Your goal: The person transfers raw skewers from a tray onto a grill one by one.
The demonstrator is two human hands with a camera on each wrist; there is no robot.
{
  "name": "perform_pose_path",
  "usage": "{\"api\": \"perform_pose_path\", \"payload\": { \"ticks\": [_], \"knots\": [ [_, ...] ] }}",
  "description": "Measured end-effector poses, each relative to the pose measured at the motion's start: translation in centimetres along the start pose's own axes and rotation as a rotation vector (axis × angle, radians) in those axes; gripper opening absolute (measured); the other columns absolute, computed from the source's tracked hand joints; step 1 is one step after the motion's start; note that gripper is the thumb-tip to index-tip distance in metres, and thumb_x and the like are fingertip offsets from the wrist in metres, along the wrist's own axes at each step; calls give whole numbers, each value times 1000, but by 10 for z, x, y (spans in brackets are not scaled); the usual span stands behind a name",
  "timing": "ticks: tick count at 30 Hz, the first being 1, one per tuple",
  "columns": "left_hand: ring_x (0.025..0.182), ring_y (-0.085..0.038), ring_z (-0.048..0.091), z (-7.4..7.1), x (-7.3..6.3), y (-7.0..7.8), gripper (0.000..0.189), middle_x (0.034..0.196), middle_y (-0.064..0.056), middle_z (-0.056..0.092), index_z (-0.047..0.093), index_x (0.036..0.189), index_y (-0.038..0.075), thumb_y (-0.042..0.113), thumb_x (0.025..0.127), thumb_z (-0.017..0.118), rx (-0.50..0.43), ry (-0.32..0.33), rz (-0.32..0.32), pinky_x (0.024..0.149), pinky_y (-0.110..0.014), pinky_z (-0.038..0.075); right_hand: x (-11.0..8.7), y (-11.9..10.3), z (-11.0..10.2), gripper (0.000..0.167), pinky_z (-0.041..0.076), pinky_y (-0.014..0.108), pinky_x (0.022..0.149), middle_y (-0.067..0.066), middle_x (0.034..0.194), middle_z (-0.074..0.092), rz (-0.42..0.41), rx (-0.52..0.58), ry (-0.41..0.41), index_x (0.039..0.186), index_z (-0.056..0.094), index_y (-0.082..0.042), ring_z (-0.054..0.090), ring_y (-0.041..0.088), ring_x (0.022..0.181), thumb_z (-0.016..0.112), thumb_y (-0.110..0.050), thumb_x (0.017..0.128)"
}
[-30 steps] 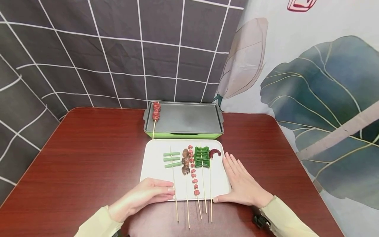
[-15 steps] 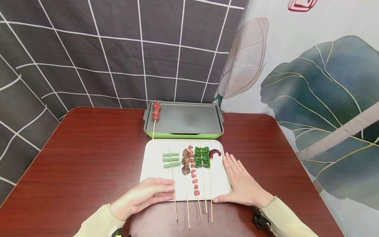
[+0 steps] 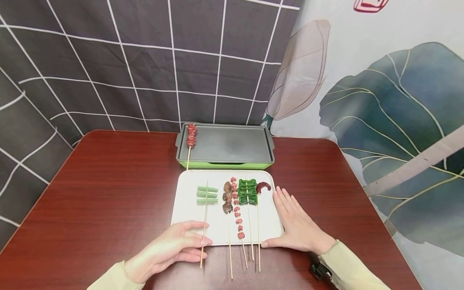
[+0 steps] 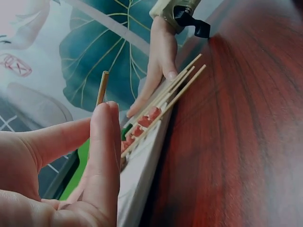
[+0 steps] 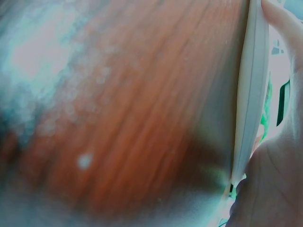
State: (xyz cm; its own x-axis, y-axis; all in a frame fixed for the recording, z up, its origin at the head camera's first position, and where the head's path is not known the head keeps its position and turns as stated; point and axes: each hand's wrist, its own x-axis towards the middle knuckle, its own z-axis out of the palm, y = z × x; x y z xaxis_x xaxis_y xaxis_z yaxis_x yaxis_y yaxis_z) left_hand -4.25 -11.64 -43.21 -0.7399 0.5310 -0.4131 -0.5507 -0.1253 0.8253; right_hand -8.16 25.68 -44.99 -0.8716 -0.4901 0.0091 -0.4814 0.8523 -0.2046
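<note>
Red-brown worktop [image 3: 108, 193], dark gridded cloth [image 3: 145, 66] behind: the green-stalk skewer [image 3: 207, 195] has just swung left.

From my distant seat I see the left hand [image 3: 177, 243] with its fingers pinching that skewer near its bare end, over the near edge of the white tray [image 3: 185, 209]; the end now sits further left, widening the gap to the brown-chunk skewer [image 3: 227, 197]. I read that as singling it out from the row; whether it is off the tray, I cannot tell. The red-bead skewer [image 3: 236, 202], green-pepper skewer [image 3: 247, 192] and dark-red curl skewer [image 3: 263, 187] lie unmoved. Along the tray's right edge, the right hand [image 3: 299, 225] rests, fingers straight, grasping nothing. Beyond, a red-meat skewer [image 3: 191, 137] lies on the griddle [image 3: 232, 141].
</note>
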Motion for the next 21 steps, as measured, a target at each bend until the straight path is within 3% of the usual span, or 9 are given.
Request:
{"api": "perform_pose_path", "payload": {
  "ticks": [7,21],
  "knots": [
    [83,-26,74,-4,-1,-7,43,111,-22,71,47,128,-16,8,98,67,4,20,1,79,-38,63,0,-1,0,142,17,54,123,23,166,12,5,1,-5,158,20,7,10,36,153,61,-93,66],
    [79,-23,73,-1,-2,-6,37,103,-21,73,57,124,-17,6,97,67,74,71,72,74,-37,64,0,-1,-1,140,20,55,122,24,166,13,4,-1,-4,158,21,7,13,38,152,60,-93,68]
  ]
}}
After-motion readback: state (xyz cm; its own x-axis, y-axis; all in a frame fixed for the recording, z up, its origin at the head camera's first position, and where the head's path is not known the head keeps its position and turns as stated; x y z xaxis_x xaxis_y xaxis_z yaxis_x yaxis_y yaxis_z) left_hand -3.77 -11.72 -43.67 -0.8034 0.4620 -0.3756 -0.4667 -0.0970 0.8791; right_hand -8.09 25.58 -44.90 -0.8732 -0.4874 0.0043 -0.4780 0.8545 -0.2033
